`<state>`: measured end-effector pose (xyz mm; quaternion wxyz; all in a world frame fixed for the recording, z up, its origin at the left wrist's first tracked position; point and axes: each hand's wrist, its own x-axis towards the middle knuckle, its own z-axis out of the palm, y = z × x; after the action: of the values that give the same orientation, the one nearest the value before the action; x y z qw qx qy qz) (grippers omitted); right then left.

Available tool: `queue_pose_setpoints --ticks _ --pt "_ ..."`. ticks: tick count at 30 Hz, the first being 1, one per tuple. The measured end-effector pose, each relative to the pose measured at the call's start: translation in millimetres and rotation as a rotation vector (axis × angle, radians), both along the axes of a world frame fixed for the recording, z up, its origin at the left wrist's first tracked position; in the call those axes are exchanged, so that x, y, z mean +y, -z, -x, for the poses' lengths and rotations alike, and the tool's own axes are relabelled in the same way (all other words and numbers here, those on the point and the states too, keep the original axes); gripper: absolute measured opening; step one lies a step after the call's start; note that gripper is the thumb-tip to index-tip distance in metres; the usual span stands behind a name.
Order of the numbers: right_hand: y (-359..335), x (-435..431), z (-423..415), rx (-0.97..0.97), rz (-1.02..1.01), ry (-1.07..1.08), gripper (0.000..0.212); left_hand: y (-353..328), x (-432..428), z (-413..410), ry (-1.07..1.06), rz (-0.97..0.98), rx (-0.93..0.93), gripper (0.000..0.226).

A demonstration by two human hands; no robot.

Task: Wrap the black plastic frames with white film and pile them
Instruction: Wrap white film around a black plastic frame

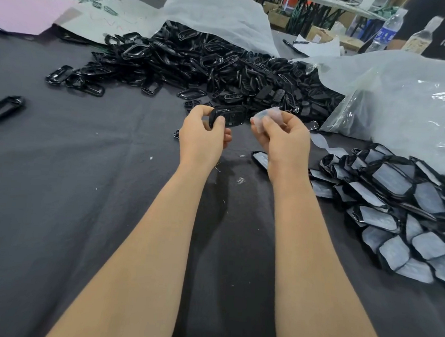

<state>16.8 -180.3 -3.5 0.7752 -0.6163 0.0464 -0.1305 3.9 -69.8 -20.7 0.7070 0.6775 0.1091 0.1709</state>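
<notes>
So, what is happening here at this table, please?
A person works at a table covered with dark cloth. The left hand pinches one bare black frame, and the right hand pinches a small piece of white film beside it; the film is not yet on the frame. A big heap of unwrapped frames lies ahead, and a pile of wrapped frames lies to the right.

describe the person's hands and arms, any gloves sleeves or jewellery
The left hand and right hand are bare: no gloves, rings or wristbands show. The left forearm and right forearm are uncovered as well, with no sleeve in view.
</notes>
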Motion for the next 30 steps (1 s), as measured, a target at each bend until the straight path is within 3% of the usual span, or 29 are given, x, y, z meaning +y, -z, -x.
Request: queue_pose_setpoints --ticks 8,15,18,21,28,30 --pt "0.5 0.3 0.8 0.040 0.096 0.069 0.018 0.7 -0.1 -0.4 0.002 0.018 -0.001 0.020" --pt "-1.3 1.4 3.1 0.142 -0.096 -0.003 0.009 0.2 0.5 1.9 0.004 0.020 -0.009 0.018" --pt "-0.1 0.5 3.5 0.169 -0.007 0.001 0.014 0.0 0.8 2.3 0.000 0.025 -0.015 0.018" --pt "1.6 -1.5 3.3 0.143 0.139 0.029 0.020 -0.4 1.2 2.5 -0.001 0.046 -0.021 0.016" --pt "-4.6 -1.4 5.2 0.015 0.062 -0.148 0.021 -0.7 1.9 2.1 0.011 0.052 -0.030 0.018" --pt "-4.9 -0.5 7.4 -0.032 0.168 -0.196 0.024 -0.3 2.2 2.0 0.023 0.051 -0.024 0.020"
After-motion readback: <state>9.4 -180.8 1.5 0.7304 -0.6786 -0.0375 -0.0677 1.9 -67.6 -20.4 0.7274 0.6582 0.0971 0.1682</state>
